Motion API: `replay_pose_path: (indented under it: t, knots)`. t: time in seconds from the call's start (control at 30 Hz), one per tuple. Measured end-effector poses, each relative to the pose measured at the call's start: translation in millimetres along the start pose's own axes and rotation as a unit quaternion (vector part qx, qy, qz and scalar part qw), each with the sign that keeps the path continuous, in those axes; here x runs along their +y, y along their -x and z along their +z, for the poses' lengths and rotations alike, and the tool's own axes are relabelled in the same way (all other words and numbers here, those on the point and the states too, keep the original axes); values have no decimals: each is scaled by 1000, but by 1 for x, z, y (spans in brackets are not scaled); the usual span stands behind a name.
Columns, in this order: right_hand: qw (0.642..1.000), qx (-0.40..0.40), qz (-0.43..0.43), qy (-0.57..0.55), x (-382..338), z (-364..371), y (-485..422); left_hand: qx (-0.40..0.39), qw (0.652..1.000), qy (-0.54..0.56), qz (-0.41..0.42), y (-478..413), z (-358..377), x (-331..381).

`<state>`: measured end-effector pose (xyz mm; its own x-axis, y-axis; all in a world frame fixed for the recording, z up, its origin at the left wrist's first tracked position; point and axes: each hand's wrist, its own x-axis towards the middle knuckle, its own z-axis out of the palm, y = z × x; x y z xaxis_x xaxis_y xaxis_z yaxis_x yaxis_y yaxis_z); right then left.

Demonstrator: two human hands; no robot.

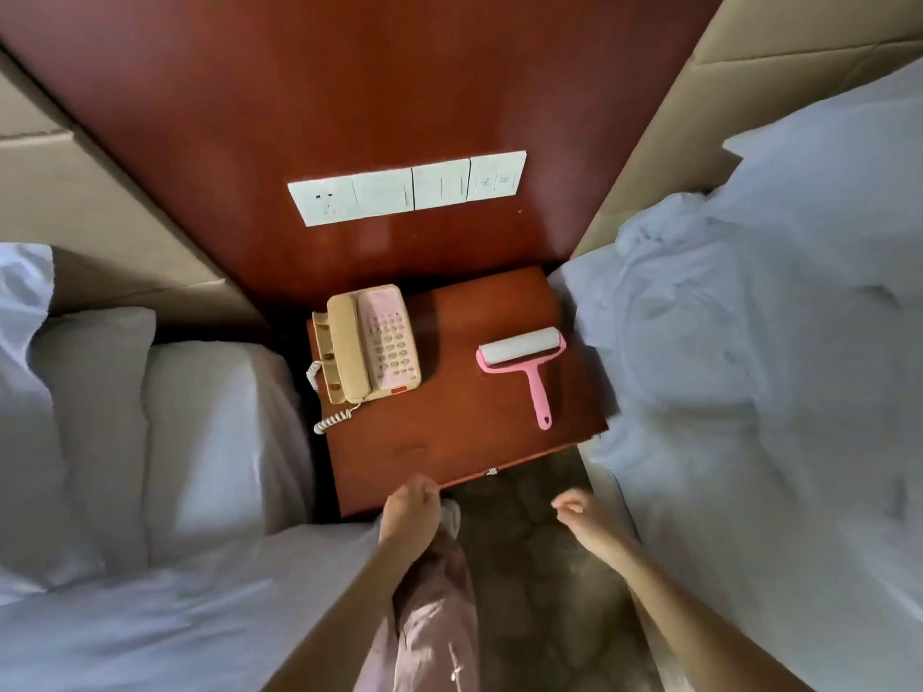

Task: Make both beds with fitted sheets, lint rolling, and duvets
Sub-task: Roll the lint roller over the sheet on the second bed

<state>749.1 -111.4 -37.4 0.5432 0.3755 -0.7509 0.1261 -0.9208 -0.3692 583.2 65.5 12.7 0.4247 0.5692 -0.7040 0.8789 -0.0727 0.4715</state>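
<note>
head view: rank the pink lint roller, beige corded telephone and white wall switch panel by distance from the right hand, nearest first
1. pink lint roller: right side of the wooden nightstand, nearest the right hand.
2. beige corded telephone: the nightstand's left side.
3. white wall switch panel: on the wood wall behind the nightstand, farthest.

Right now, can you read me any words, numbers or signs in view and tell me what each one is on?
Nothing here can be read as text.
Telephone: the keypad marks are too blurred to read.
Switch panel: the rightmost plate has two small symbols, too small to make out.
Lint roller: no label or brand shows.
</note>
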Motion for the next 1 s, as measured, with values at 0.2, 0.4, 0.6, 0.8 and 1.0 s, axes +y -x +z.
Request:
replay_pose_path:
  t: [0.2,0.4,0.6,0.8,1.0]
  knots:
    - [985,154,42,67,-99,-34,-146,-17,1000,25,-4,-135,-46,26]
    - [978,121,110,128,-90,-10,-216,-28,998,54,-10,-184,-34,-1]
    - [984,111,110,88,-89,4,-233,-74,995,62,-39,-174,-9,-22]
    - [984,153,85,-45,-101,-6,-204,-54,995,77,-24,-142,-6,-6]
    - [977,139,82,-139,-59,-25,-106,-58,998,22,-16,-93,17,32]
